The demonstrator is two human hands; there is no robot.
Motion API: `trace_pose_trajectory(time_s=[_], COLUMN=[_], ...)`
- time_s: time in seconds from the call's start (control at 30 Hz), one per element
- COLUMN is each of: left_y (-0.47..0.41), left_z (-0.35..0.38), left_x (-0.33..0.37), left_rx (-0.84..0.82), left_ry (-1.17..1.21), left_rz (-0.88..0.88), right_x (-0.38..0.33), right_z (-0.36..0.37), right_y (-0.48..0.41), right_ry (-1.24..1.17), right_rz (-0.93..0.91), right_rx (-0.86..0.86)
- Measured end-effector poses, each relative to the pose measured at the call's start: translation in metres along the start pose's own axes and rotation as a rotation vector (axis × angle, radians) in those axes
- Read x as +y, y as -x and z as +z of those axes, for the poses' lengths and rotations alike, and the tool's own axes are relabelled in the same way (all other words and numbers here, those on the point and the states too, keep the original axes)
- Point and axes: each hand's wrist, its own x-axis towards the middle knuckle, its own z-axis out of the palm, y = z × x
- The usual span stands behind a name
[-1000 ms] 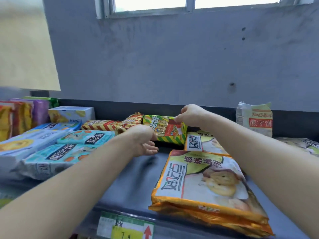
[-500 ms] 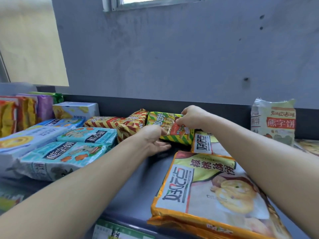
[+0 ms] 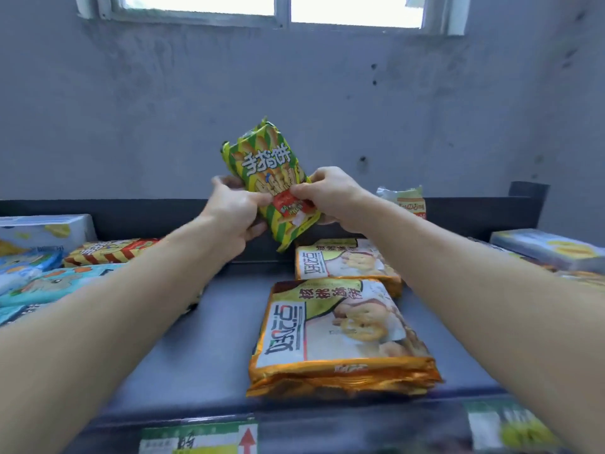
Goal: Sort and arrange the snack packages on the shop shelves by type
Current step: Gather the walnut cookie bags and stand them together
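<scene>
Green-striped packet [image 3: 265, 165] is being held upright above the shelf [image 3: 196, 339], at eleven o'clock from the orange bags [image 3: 337, 329]. Your left hand [image 3: 232, 213] is gripping its seven-o'clock edge and your right hand [image 3: 330, 195] is pinching its four-o'clock edge, probably so you're reading its type.

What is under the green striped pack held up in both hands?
Nothing supports the green striped pack; the left hand and right hand hold it above the shelf. Below it lies the far orange biscuit bag. Part of the back rail behind it is covered.

Grey shelf [image 3: 203, 348] bearing snack packs [image 3: 337, 329]
</scene>
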Motion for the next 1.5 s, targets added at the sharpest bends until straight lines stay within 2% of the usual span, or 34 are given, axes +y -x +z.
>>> trace_pose_trajectory(time_s=[0.1,0.23,0.4,0.53,0.7,0.8,1.0,1.23,1.5], left_y=[0.012,0.029,0.060,0.081,0.091,0.088,0.072,0.052,0.038], left_z=[0.020,0.060,0.114,0.155,0.201,0.231,0.285,0.316,0.329], left_x=[0.007,0.009,0.008,0.008,0.003,-0.003,-0.019,-0.036,-0.044], left_rx=[-0.131,-0.336,-0.626,-0.713,-0.721,-0.675,-0.568,-0.443,-0.365], left_ry=[-0.026,-0.020,0.001,-0.083,-0.120,-0.117,-0.183,-0.251,-0.285], left_rz=[0.030,-0.021,-0.057,-0.014,0.026,0.028,0.033,0.022,0.020], right_x=[0.001,0.009,0.019,0.030,0.054,0.074,0.144,0.208,0.226], right_z=[-0.030,-0.080,-0.143,-0.186,-0.239,-0.273,-0.340,-0.367,-0.359], right_y=[0.023,0.064,0.116,0.143,0.150,0.136,0.094,0.043,0.011], right_ry=[-0.047,-0.045,0.037,0.019,0.029,0.034,0.153,0.371,0.688], right_rz=[0.014,0.058,0.121,0.128,0.108,0.110,0.228,0.340,0.280], right_rx=[0.093,0.239,0.362,0.408,0.353,0.376,0.352,0.177,-0.148])
